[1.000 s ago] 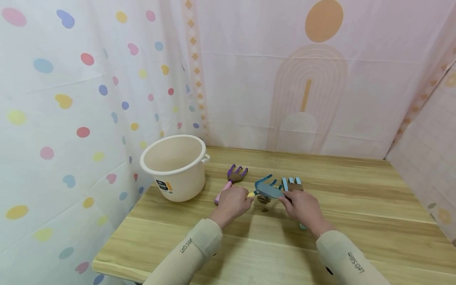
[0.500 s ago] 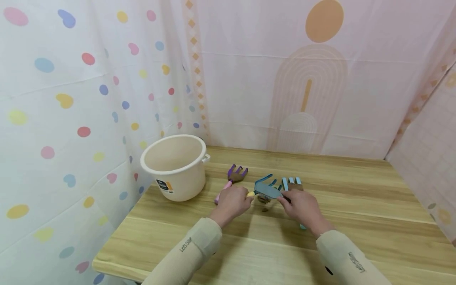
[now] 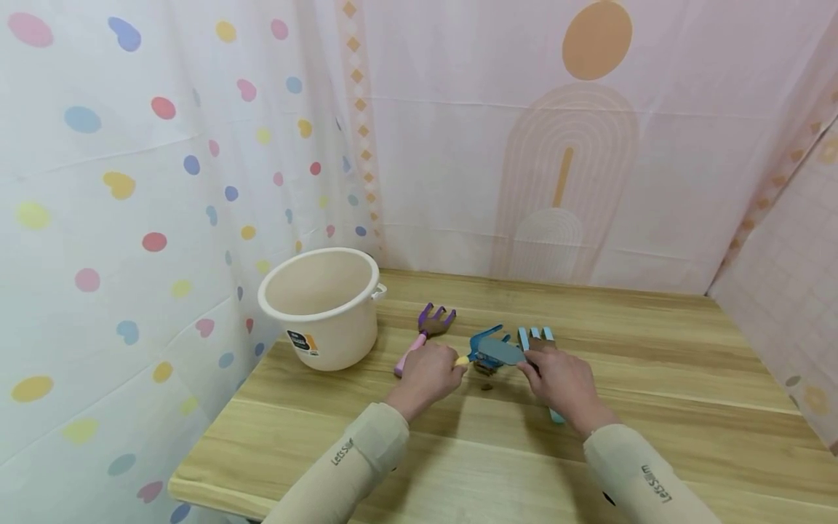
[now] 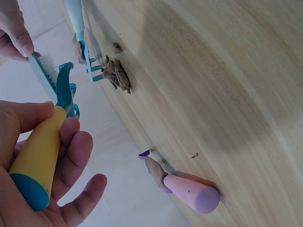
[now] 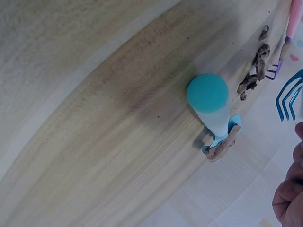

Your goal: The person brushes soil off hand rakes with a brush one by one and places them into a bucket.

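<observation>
The tabletop is backed by patterned curtains. A cream bucket is stood upright at the left, well apart from the work, probably so that elbow room is left. Above the middle of the tabletop, a yellow handle is wrapped by the fingers of the left hand, and the blue rake on its end is thereby kept steady, it seems. A purple rake is laid to the left and a light blue rake to the right, both dirt-caked and seemingly set aside within reach. The end of a brush is pinched by the right hand, its bristles turned towards the blue rake's tines, presumably for scrubbing; whether they touch cannot be told. Brown clumps are scattered on the tabletop between the two laid rakes.
</observation>
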The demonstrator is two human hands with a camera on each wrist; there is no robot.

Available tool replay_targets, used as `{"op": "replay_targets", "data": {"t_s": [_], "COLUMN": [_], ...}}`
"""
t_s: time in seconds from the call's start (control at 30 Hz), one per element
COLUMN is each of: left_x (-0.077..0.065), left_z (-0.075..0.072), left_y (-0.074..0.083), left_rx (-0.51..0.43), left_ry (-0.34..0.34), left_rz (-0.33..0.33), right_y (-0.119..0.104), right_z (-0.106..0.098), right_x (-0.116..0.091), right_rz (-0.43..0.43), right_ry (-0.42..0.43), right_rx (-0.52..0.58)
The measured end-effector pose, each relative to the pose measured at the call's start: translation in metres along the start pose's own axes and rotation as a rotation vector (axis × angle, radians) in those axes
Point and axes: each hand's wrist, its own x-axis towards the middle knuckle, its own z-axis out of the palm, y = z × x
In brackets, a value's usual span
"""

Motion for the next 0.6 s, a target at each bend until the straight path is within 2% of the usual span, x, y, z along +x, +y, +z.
{"op": "replay_targets", "data": {"t_s": [0.1,0.2,0.3,0.43,0.53,0.6], "left_x": [-0.001,-0.001,-0.001,0.0,0.001,0.001], "left_z": [0.0,0.001,0.001,-0.001,-0.002,-0.003], "left_y": [0.0,-0.002,-0.003,-0.002,-0.001,-0.001], "left_rx": [-0.01,-0.007,-0.001,-0.016,-0.025,-0.027], "left_ry": [0.001,0.003,0.005,0.002,-0.002,-0.006], "left_rz": [-0.009,-0.017,-0.015,-0.015,-0.022,-0.03], "right_y": [0.0,-0.001,-0.006,-0.015,-0.018,-0.018], "right_z": [0.0,0.0,-0.001,0.001,0.004,0.004], "right_x": [-0.001,-0.001,0.0,0.002,0.001,0.0], "right_rz": [0.023,0.082,0.145,0.146,0.149,0.162], "right_ry": [0.026,0.035,0.01,-0.078,-0.109,-0.094], "right_rx": [-0.019,-0.015,0.082,0.215,0.194,0.149]}}
